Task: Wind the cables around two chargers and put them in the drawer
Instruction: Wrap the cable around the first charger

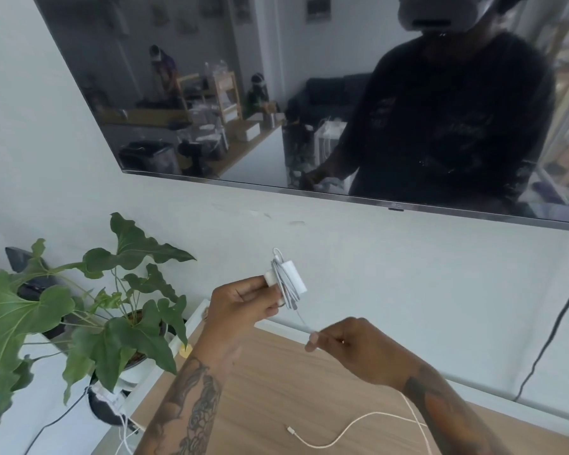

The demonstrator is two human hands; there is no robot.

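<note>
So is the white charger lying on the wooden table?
No, the left hand holds the white charger up in the air above the wooden table.

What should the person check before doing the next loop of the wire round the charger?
1. Left hand holds the white charger firmly: ok.
2. Right hand pinches the cable tail: ok.
3. Earlier loops sit snug on the charger: ok.
4. Tail is taut, not tangled: ok.
5. Second cable on the wooden table lies apart: ok.
6. Drawer open: cannot tell.
</note>
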